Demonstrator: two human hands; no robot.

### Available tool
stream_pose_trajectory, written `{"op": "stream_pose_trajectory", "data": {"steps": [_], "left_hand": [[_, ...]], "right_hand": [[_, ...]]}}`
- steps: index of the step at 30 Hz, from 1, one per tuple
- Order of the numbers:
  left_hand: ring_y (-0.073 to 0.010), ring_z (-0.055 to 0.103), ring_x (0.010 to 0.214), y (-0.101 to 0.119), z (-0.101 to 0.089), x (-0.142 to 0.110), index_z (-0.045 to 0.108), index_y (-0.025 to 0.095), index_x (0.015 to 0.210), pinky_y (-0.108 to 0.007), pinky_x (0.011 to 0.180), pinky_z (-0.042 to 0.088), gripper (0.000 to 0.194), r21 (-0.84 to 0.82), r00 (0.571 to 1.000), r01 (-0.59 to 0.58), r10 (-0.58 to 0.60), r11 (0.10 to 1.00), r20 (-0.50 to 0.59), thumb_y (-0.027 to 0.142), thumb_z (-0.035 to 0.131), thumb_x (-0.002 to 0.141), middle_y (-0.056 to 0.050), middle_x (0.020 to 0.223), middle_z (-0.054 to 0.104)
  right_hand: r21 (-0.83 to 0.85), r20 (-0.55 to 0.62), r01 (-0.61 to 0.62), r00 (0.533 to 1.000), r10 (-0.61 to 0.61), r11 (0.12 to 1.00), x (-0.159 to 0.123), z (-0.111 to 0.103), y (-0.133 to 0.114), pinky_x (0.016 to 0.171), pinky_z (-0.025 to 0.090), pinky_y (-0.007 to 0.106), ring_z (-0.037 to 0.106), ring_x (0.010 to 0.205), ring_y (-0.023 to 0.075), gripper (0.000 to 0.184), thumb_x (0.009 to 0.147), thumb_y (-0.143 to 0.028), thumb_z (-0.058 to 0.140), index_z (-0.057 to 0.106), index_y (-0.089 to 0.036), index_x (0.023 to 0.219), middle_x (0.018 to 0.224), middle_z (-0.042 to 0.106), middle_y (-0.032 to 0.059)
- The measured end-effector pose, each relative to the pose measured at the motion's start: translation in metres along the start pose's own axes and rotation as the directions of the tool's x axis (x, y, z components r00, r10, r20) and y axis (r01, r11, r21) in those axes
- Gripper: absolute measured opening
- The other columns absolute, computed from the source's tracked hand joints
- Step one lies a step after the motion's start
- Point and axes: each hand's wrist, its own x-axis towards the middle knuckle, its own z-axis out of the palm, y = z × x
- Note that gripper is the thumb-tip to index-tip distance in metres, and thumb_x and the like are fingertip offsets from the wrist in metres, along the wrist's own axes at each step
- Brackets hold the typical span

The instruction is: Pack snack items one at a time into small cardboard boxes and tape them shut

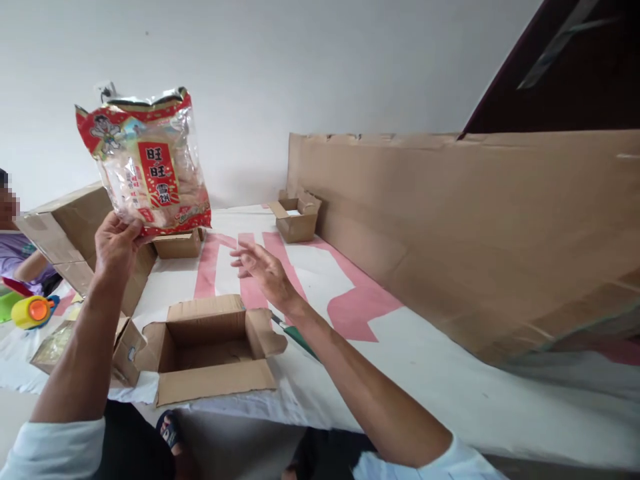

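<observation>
My left hand [116,245] grips the lower edge of a red and clear bag of rice crackers [145,163], raised upright at the left. My right hand [263,268] hovers over the table with its fingers apart and nothing in them. Below and between my hands stands an open cardboard box [215,383] with its flaps folded out; the part of its inside that shows holds nothing. Partly hidden by my right forearm, a green-handled tool [300,340] lies on the cloth; I cannot make out its kind.
A white and pink cloth [345,287] covers the table. Smaller cardboard boxes stand at the back [296,223] and behind the bag [177,245]. A tall cardboard panel [465,233] lines the right side. At the far left are a yellow toy [30,312] and another person [33,257].
</observation>
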Motion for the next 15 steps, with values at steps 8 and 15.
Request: {"op": "stream_pose_trajectory", "data": {"steps": [8, 15], "left_hand": [[-0.0227, 0.077, 0.079, -0.074, -0.022, 0.029, 0.067, 0.02, 0.094, -0.038, 0.069, 0.069, 0.034, 0.234, 0.972, 0.232, -0.217, 0.944, -0.089, 0.022, 0.08, 0.063, -0.003, 0.09, 0.077], [-0.0271, 0.073, 0.081, -0.123, -0.045, 0.027, 0.071, 0.018, 0.086, -0.042, 0.077, 0.065, 0.035, 0.574, 0.94, 0.303, -0.337, 0.76, -0.05, 0.028, 0.081, 0.055, -0.003, 0.08, 0.073]], "right_hand": [[-0.133, -0.277, -0.307, 0.924, 0.262, 0.942, -0.071, -0.044, 0.102, 0.073, 0.059, 0.035, 0.073, 0.089, 0.025, 0.069, 0.084, -0.085, 0.066, 0.077, -0.019, 0.104, 0.103, 0.08, 0.0131], [-0.164, -0.193, -0.328, 0.936, 0.295, 0.93, -0.113, -0.039, 0.134, 0.061, 0.048, 0.033, 0.059, 0.067, 0.021, 0.046, 0.084, -0.067, 0.068, 0.067, -0.022, 0.074, 0.069, 0.065, 0.0029]]}}
